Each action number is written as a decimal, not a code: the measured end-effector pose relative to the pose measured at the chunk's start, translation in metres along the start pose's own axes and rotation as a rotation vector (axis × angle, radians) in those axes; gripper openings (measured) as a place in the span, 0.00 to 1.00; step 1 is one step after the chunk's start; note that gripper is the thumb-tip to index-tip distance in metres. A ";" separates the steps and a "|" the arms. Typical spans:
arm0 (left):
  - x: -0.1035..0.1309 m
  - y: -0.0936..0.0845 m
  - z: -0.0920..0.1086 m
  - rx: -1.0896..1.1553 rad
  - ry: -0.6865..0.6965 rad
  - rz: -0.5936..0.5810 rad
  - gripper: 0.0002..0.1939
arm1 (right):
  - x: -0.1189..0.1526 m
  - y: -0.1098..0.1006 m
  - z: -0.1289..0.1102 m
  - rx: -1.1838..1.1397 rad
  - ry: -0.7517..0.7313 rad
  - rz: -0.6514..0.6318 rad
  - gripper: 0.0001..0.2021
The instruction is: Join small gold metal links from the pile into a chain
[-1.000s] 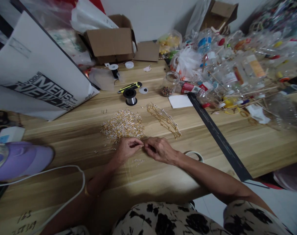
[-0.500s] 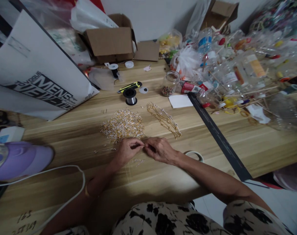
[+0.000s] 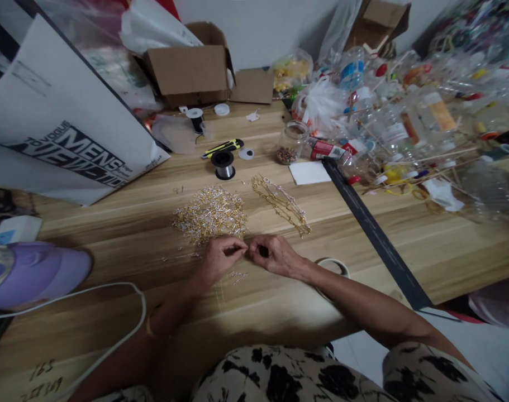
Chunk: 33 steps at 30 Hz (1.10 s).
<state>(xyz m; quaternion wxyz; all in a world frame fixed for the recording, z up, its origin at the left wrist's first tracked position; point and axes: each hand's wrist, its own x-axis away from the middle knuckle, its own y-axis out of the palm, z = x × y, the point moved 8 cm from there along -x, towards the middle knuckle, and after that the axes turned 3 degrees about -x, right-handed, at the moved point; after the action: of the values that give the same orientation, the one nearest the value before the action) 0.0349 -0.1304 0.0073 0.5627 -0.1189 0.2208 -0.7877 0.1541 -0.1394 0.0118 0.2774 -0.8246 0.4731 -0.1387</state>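
Observation:
My left hand [image 3: 221, 258] and my right hand [image 3: 275, 255] meet fingertip to fingertip over the wooden table, both in a pinch. Whatever sits between their fingers is too small to make out. Just beyond my left hand lies a pile of small gold and silver pieces [image 3: 212, 213]. Gold and silver chains [image 3: 282, 206] are stretched out beyond my right hand. A short silver chain [image 3: 238, 276] rests on the table between my wrists, and thin pale strands run down near my left wrist.
Behind the pile are a wire spool [image 3: 223, 166] and a yellow cutter [image 3: 223, 148]. A bead jar [image 3: 291, 146], black strip [image 3: 375, 231] and plastic bottles [image 3: 396, 134] occupy the right. A tape roll [image 3: 336, 267] lies by my right forearm; a purple appliance [image 3: 48, 273] stands left.
The fingers of my right hand have shifted slightly and curl more roundly, leaving a wider gap inside the pinch. My left hand has hardly moved.

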 end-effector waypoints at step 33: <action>0.001 0.002 -0.001 -0.005 0.009 -0.014 0.04 | 0.000 0.001 0.002 -0.037 0.046 -0.007 0.03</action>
<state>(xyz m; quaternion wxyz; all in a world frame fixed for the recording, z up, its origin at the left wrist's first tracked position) 0.0361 -0.1313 0.0049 0.5557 -0.1182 0.2245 -0.7917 0.1544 -0.1388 0.0100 0.2508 -0.8278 0.4790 -0.1497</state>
